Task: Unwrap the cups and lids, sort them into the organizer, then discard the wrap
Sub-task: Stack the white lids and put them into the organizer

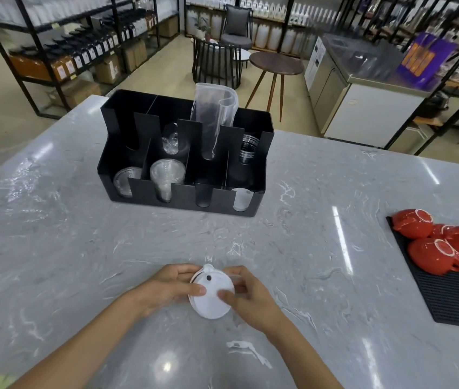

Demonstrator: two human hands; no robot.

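Observation:
A stack of white lids (210,300) in clear wrap sits low over the marble counter near me. My left hand (170,287) grips its left side, thumb on top. My right hand (248,296) grips its right side, fingers curled over the rim. The black organizer (253,203) stands further back at the centre. Its compartments hold clear dome lids (166,171), flat clear lids (124,181), stacked clear cups (248,148), a white lid (241,199) and a tall empty clear wrap sleeve (214,108).
A black ribbed mat (444,299) at the right edge carries red cups (430,259) turned upside down and a clear glass piece. A small scrap of clear plastic (246,348) lies on the counter close to me. Shelves, a stool and a chair stand beyond the counter.

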